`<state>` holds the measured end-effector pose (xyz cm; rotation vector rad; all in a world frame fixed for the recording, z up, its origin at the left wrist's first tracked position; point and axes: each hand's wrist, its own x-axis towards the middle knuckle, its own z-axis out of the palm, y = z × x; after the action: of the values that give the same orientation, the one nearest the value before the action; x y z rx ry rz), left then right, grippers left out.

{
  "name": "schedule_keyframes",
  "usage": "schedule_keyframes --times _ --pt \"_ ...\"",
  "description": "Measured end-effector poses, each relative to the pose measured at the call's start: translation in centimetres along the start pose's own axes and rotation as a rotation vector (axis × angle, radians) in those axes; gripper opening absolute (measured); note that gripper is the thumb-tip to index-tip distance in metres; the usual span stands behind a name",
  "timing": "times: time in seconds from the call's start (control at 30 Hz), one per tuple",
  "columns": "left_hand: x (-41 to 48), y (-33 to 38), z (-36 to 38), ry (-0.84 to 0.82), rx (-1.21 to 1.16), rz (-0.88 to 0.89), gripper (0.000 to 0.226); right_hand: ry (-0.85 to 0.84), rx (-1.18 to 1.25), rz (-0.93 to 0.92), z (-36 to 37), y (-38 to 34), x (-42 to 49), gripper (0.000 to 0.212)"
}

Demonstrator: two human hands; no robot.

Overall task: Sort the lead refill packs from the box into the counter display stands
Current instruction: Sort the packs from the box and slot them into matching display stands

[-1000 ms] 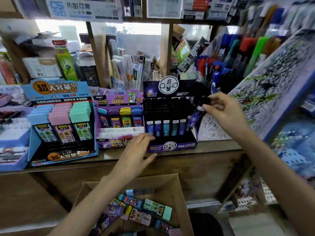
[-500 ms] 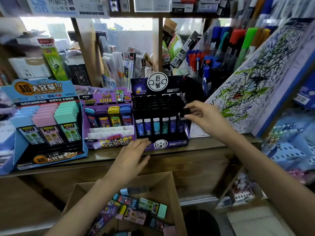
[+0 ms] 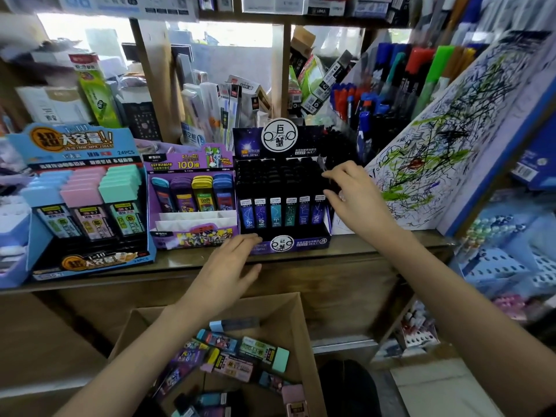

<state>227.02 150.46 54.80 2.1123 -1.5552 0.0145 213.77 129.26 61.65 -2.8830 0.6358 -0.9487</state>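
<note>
The black constellation display stand [image 3: 301, 243] sits on the wooden counter [image 3: 376, 251], filled with dark lead refill packs. A purple pack [image 3: 318, 210] stands in its rightmost front slot. My right hand [image 3: 358, 197] hovers at that pack's black cap, thumb and fingers loosely spread, nothing visibly held. Fingers straight, my left hand [image 3: 228, 266] lies flat on the counter edge and touches the stand's front. Left of it are the purple stand [image 3: 192, 236] and the blue stand [image 3: 84, 145]. Below, the cardboard box [image 3: 298, 320] holds several mixed packs [image 3: 258, 350].
A scribbled test pad [image 3: 451, 139] leans at the right of the black stand, with pen racks [image 3: 391, 85] behind it. Shelf posts [image 3: 156, 79] and boxed stationery crowd the back. Blue baskets [image 3: 511, 266] sit low at the right.
My right hand lowered the purple pack into the black stand's rightmost slot and loosened its pinch. The left hand stayed on the counter edge. The view shifted slightly.
</note>
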Motion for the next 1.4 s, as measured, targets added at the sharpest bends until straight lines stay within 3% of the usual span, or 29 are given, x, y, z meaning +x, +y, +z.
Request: schedule_keyframes --times 0.1,0.17,0.33,0.47,0.63,0.77,0.83,0.97,1.1,1.17,1.4 --pt "-2.5 -0.6 -0.4 0.062 -0.045 -0.017 0.041 0.016 0.134 0.028 -0.2 -1.4 -2.0 0.023" --pt "-4.9 -1.6 -0.1 0.032 -0.099 -0.049 0.037 -0.069 0.245 0.010 0.3 -2.7 -4.1 0.015" --pt "-12.1 -5.9 3.6 -0.186 -0.208 -0.255 0.032 -0.514 0.359 -0.069 5.0 -6.1 -10.6 0.016" --pt "-16.9 -8.9 6.6 -0.403 -0.343 -0.388 0.034 -0.872 0.408 0.064 10.7 -8.2 -16.0 0.024" --pt "-21.1 -12.2 8.6 -0.521 -0.263 -0.438 0.073 -1.152 0.456 0.216 17.0 -9.9 -21.3 0.030" --pt "-23.1 -13.9 9.8 -0.546 -0.241 -0.591 0.095 -1.292 0.364 0.173 20.9 -11.6 -24.2 0.056" --pt "-23.6 -14.3 10.6 -0.639 -0.176 -0.587 0.101 -1.325 0.253 0.057 21.9 -12.2 -25.1 0.065" --pt "-23.8 -14.6 11.8 -0.729 0.038 -0.523 0.100 -1.314 0.090 -0.016 22.6 -12.4 -26.5 0.059" --pt "-23.8 -14.8 12.2 -0.692 0.110 -0.468 0.066 -1.204 0.162 0.017 22.5 -11.7 -27.4 0.060" --pt "-23.5 -14.9 12.2 -0.672 0.102 -0.451 0.051 -1.147 0.261 0.082 22.5 -11.4 -27.1 0.049" --pt "-22.6 -14.4 12.7 -0.649 -0.013 -0.375 0.027 -1.143 0.325 0.201 23.2 -11.0 -27.2 0.023"
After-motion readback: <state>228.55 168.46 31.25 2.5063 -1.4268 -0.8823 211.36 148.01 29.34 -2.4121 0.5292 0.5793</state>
